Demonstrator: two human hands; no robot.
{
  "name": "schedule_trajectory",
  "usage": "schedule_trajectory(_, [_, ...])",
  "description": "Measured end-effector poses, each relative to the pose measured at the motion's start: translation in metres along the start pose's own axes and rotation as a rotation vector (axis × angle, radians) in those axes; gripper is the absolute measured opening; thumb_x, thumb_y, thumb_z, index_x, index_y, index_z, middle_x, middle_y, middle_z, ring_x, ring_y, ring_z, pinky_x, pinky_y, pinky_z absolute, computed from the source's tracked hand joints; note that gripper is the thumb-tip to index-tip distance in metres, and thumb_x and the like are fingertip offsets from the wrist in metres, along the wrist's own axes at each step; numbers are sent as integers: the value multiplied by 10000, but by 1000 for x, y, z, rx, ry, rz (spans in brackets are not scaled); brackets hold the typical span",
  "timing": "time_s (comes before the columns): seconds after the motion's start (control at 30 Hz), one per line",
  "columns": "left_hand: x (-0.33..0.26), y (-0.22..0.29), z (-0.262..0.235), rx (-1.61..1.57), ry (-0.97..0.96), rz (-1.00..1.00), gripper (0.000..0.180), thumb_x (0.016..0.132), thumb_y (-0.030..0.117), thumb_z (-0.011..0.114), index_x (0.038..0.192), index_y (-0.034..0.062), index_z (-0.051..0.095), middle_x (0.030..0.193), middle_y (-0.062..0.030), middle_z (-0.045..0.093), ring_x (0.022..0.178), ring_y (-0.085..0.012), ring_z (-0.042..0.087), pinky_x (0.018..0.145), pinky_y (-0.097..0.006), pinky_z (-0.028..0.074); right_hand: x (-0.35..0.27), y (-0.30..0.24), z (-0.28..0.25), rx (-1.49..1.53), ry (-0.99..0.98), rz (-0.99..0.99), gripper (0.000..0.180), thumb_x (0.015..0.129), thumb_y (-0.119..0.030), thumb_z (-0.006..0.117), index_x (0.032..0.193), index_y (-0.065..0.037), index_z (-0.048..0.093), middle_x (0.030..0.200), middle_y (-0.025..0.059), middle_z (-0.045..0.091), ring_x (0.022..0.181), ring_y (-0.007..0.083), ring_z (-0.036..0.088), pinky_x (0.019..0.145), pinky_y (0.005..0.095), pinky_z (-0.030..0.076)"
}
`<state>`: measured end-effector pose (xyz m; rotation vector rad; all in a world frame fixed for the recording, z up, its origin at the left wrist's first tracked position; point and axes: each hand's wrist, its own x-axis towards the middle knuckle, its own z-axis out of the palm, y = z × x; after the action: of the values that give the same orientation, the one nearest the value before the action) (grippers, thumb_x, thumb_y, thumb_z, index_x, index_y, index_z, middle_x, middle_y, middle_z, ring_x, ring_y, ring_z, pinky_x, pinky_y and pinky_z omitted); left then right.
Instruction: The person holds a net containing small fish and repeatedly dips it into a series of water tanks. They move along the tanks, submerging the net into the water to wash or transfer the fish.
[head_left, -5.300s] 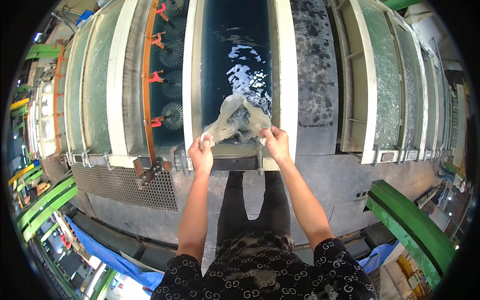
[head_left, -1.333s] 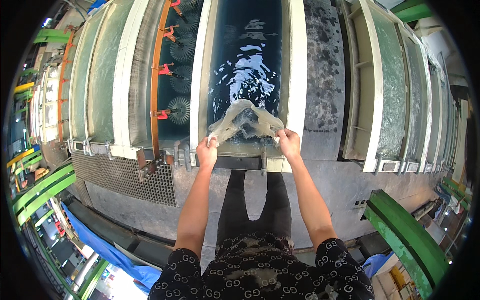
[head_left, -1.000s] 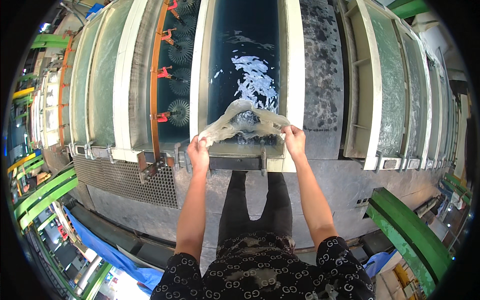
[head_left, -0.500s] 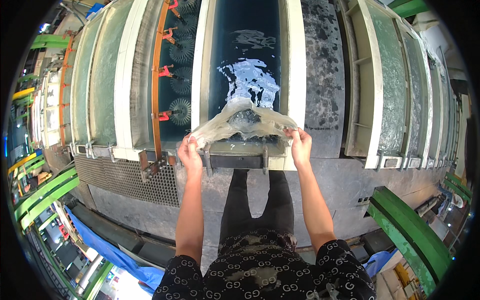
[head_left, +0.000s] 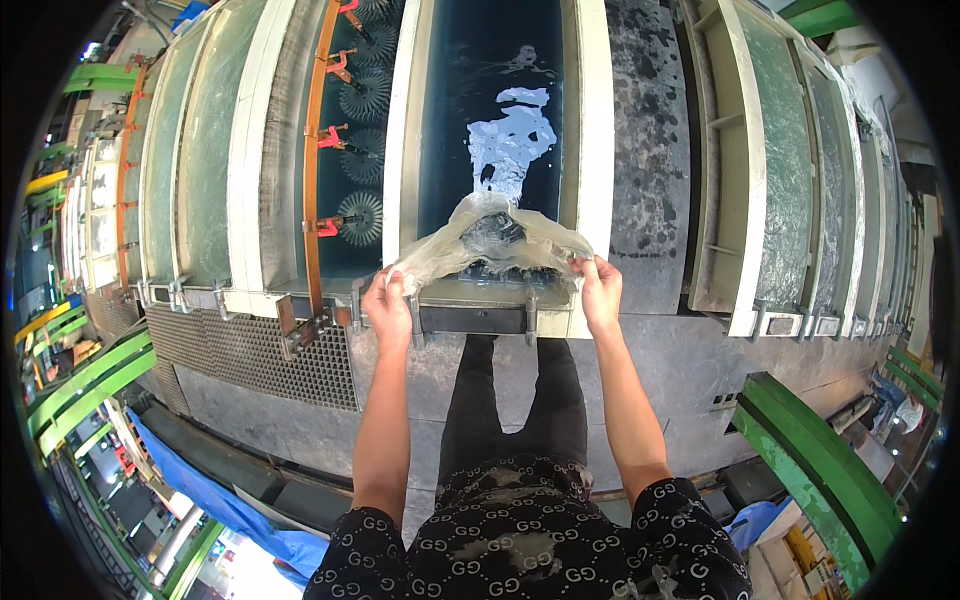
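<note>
A thin, translucent off-white sheet (head_left: 440, 247), wet and crumpled, is stretched between my hands in an arch above the near end of a long tank (head_left: 594, 130) of dark blue liquid (head_left: 448, 110). I cannot tell whether it is cloth or plastic film. My left hand (head_left: 388, 308) pinches its left end by the tank's near left corner. At the near right corner, my right hand (head_left: 601, 292) is closed on the other end. The sheet's middle rises toward the far side, with dark liquid visible beneath or through it.
Left of the tank, an orange bar (head_left: 313, 170) with red clamps runs beside round finned metal parts (head_left: 360, 218) in another bath. Pale green tanks (head_left: 775, 160) stand on the right. Bent pipes (head_left: 531, 318) hook over the near rim. A green beam (head_left: 815, 460) lies lower right.
My left hand has shifted slightly right, and the sheet sags a little differently between my hands. The bright reflection on the liquid has changed shape and reaches farther away. Both hands keep their hold.
</note>
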<state>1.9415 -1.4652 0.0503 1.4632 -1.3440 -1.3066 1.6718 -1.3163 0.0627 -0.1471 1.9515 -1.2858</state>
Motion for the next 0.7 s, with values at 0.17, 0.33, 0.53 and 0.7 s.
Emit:
schedule_trajectory(0.17, [-2,3,3,-89,8,43,240,903,169,556,955,-53,629,880,-40,619,808,-105,548,758,-248,431,-3,-6,-5,11,66,-90,232,849,-183,545,763,7,647,675,13,608,585,68,461,553,250,374])
schedule_trajectory(0.33, [3,25,-3,-165,14,85,269,883,162,559,988,-79,620,959,-93,636,871,-140,586,798,-269,460,-7,-24,-13,157,31,-192,210,864,-141,536,761,24,616,768,45,650,712,89,527,676,233,404])
schedule_trajectory(0.53, [8,43,-11,-167,22,128,286,864,175,551,952,-85,632,956,-94,641,858,-144,586,785,-268,458,-13,-45,-21,250,0,-266,168,852,-89,511,785,29,610,797,47,645,741,94,538,707,236,411])
schedule_trajectory(0.7, [7,51,-9,-149,28,137,302,860,177,537,962,-91,630,954,-100,646,842,-145,587,770,-268,460,-19,-57,-23,211,10,-253,163,852,-73,501,795,26,617,782,27,628,726,83,515,701,226,399])
